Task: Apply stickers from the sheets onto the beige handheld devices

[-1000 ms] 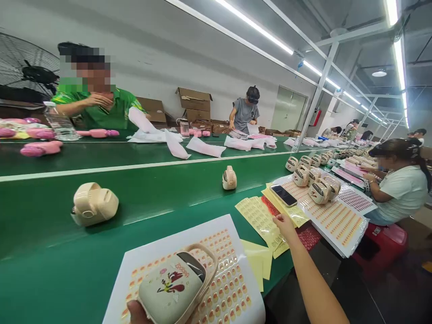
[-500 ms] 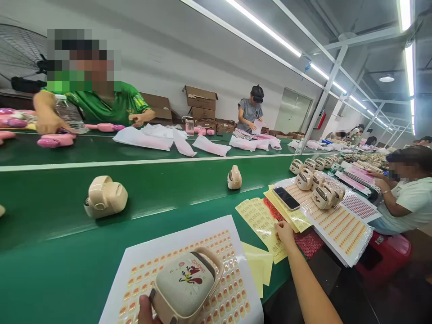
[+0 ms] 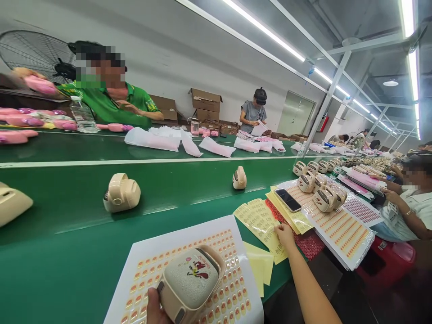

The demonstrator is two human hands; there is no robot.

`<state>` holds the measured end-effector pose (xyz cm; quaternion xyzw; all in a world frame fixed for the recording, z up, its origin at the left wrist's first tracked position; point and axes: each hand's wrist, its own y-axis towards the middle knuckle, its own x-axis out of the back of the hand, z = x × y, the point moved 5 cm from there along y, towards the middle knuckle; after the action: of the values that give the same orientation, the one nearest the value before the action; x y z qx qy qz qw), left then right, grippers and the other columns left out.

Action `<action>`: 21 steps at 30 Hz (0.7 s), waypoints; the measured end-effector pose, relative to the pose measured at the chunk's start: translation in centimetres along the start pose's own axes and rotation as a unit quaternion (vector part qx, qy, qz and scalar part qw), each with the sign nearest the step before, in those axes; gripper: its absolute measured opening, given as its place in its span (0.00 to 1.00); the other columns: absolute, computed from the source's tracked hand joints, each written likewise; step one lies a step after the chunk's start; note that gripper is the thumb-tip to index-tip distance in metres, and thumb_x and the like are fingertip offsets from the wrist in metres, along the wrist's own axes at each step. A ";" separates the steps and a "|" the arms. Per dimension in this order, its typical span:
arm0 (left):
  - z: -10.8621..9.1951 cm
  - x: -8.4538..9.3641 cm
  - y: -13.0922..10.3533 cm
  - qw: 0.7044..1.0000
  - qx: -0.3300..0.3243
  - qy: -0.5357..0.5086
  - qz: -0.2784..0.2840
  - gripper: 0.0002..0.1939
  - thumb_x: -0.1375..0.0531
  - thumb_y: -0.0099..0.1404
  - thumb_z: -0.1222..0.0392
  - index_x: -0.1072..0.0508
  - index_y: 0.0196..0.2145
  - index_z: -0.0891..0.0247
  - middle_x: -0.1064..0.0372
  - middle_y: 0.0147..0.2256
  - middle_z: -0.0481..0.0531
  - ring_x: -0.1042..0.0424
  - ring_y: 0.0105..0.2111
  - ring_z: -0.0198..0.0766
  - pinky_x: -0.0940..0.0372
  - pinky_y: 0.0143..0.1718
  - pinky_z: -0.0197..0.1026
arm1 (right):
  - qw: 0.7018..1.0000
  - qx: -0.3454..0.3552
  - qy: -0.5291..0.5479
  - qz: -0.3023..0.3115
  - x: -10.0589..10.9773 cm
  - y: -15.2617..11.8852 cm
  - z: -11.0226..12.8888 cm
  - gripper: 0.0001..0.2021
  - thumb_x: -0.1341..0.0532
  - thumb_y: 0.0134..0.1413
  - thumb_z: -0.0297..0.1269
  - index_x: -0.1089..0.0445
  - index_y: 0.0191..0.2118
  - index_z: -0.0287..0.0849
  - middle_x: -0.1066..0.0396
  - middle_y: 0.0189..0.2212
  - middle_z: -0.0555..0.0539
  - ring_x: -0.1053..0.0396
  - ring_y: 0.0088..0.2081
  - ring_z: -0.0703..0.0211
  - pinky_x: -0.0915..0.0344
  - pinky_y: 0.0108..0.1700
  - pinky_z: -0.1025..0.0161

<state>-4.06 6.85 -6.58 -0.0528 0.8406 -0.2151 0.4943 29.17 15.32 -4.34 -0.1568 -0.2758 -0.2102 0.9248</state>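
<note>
Speaker (image 3: 192,276) over sticker sheet (image 3: 148,252), your left hand (image 3: 157,310) wrapped round its near-left corner

Belt units (image 3: 121,193) have slid right, another unit (image 3: 13,204) entering at the belt's (image 3: 182,175) left; your speaker has shifted slightly toward the sheet's far-right corner; judgement: supply runs on while one piece occupies you; your right hand (image 3: 285,236) stays at the yellow label sheet (image 3: 254,218), fingers narrow, pinch cannot be told; room for moving: worktop (image 3: 74,274) beyond the sticker sheet's left edge; yellow paper (image 3: 266,265) crowds its right edge.
</note>
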 end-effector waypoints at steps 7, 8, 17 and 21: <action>-0.5 -1.5 -1.3 0.998 -0.028 0.016 -0.044 0.36 0.40 0.47 0.38 0.36 0.52 0.53 0.23 0.32 0.51 0.27 0.38 0.55 0.32 0.39 0.54 | 0.987 -0.018 0.152 0.046 0.3 -1.1 1.1 0.11 0.44 0.58 0.38 0.35 0.43 0.37 0.32 0.39 0.47 0.32 0.35 0.61 0.32 0.35 0.60; -0.7 -1.8 -1.4 0.998 -0.036 0.019 -0.054 0.36 0.40 0.46 0.38 0.35 0.52 0.53 0.23 0.31 0.51 0.27 0.36 0.54 0.31 0.37 0.53 | 0.984 -0.013 0.173 0.046 0.6 -1.5 1.5 0.10 0.44 0.57 0.38 0.34 0.39 0.37 0.32 0.34 0.48 0.33 0.32 0.64 0.33 0.33 0.62; -2.4 -5.7 -2.4 0.971 -0.155 0.152 -0.102 0.34 0.35 0.47 0.46 0.39 0.52 0.47 0.32 0.44 0.46 0.30 0.34 0.38 0.34 0.27 0.33 | 0.923 0.111 0.336 0.153 -3.4 -12.3 10.2 0.15 0.32 0.29 0.47 0.33 0.18 0.41 0.34 0.32 0.47 0.38 0.33 0.60 0.40 0.34 0.64; -2.6 -6.9 -3.2 0.966 -0.173 0.169 -0.094 0.36 0.35 0.46 0.47 0.40 0.53 0.49 0.36 0.48 0.48 0.32 0.38 0.37 0.36 0.30 0.31 | 0.914 0.155 0.319 0.199 -6.7 -16.5 12.8 0.11 0.34 0.31 0.44 0.31 0.19 0.42 0.36 0.35 0.45 0.39 0.41 0.51 0.43 0.38 0.60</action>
<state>-3.20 6.88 1.42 -0.1789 0.9277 -0.1178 0.3059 10.54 8.36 4.89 0.0125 0.0417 -0.0152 0.9989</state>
